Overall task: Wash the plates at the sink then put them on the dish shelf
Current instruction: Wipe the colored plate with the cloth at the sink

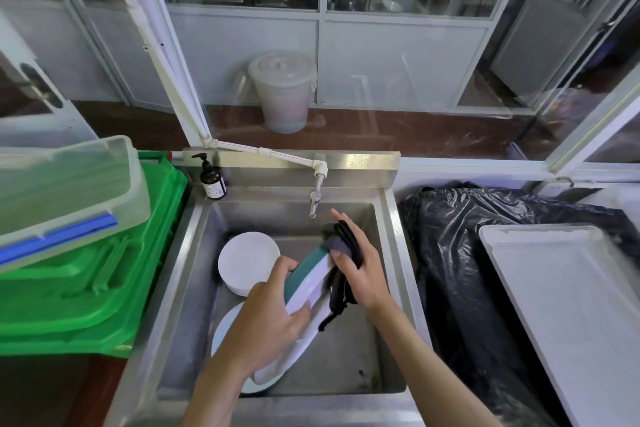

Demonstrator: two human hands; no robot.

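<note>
1. While the left hand (273,315) is gripping the teal-rimmed plate (308,284) on edge below the tap (314,199), its long axis is running tapward.
2. Just right of the plate, the right hand (356,263) is pressing a dark cloth (341,253) against it.

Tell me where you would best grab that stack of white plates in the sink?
By the rim of the stack of white plates, coming from above on its left. It leans against the sink's left wall, and the left hand with its plate crowds the right.
</note>
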